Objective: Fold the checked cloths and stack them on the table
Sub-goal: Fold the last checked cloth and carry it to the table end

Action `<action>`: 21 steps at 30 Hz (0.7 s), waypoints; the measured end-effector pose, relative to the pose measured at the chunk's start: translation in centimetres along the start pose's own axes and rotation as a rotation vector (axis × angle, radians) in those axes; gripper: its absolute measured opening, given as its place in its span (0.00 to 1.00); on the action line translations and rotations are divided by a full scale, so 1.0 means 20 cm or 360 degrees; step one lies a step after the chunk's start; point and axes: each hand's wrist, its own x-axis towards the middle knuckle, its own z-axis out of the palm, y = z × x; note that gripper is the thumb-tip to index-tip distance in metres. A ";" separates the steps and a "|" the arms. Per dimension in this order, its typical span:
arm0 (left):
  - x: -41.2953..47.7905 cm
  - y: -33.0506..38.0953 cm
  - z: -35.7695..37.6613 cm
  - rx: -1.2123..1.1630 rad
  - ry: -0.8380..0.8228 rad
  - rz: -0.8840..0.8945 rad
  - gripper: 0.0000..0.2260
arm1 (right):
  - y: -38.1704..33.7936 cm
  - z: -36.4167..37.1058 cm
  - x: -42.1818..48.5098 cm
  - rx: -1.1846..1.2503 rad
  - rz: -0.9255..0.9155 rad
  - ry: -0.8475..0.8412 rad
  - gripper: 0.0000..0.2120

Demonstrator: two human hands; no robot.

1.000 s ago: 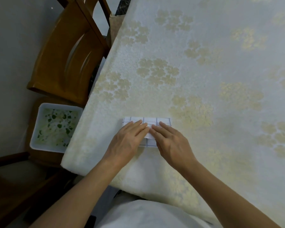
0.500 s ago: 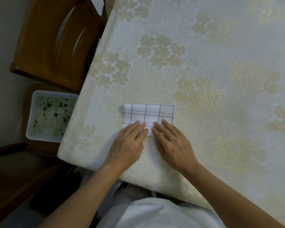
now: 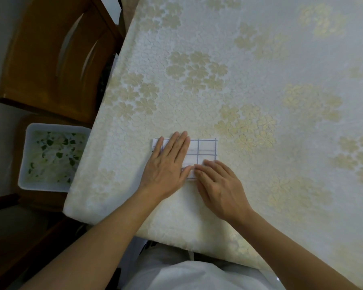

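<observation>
Head view looks down on a small checked cloth (image 3: pixel 205 149), folded into a neat rectangle and lying flat on the table (image 3: pixel 270 84) near its front left corner. The left hand (image 3: pixel 168 164) lies flat across the cloth's left half with its fingers straight, pressing it down. The right hand (image 3: pixel 218 185) rests its fingertips on the cloth's near edge, gripping nothing. The two hands are close together and almost touching.

To me this looks like the smoothing of a fold already made. What follows is probably one more fold, or setting the cloth aside to start a stack; I can see no stack yet. Off the table's left edge a white tub (image 3: pixel 52 158) of leaf-patterned fabric sits below a wooden chair (image 3: pixel 50 55).
</observation>
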 end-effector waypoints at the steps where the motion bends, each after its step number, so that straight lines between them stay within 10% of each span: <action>1: -0.01 0.01 0.01 -0.0027 0.0006 -0.0012 0.31 | 0.00 -0.01 0.03 0.0023 0.0052 0.0071 0.13; 13: -0.06 0.12 0.09 -0.0099 0.0051 -0.0215 0.31 | 0.03 0.15 0.24 -0.0087 0.0265 -0.0312 0.38; 21: -0.12 0.00 0.05 -0.0024 0.0004 -0.0216 0.30 | 0.11 0.14 0.18 -0.0254 0.0309 -0.0380 0.35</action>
